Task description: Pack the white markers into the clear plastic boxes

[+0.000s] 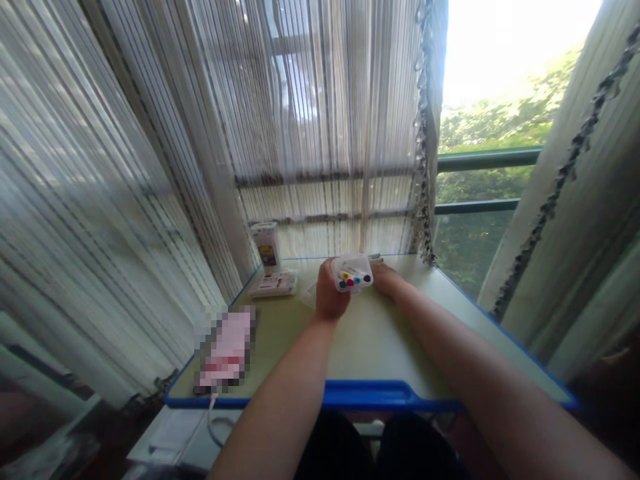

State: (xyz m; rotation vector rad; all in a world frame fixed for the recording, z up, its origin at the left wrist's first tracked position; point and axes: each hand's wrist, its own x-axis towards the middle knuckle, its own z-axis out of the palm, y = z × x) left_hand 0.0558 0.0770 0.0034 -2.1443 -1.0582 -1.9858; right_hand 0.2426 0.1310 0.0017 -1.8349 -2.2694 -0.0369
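My left hand (pixel 331 292) is closed around the left side of a small clear plastic box (pixel 353 272) and holds it up above the table. Several round caps in yellow, red, blue and dark colours show through the box, on what look like markers. My right hand (pixel 387 279) lies low against the box's right side, and I cannot tell whether it grips the box. Just behind the box, a thin grey pen-like item (pixel 375 258) is partly hidden.
A pale green table (pixel 370 347) with a blue edge (pixel 370 395) stands against striped curtains (pixel 320 133). On its left are an upright printed carton (pixel 265 247), a flat printed packet (pixel 274 283) and a blurred pink item (pixel 227 347) with a white cable.
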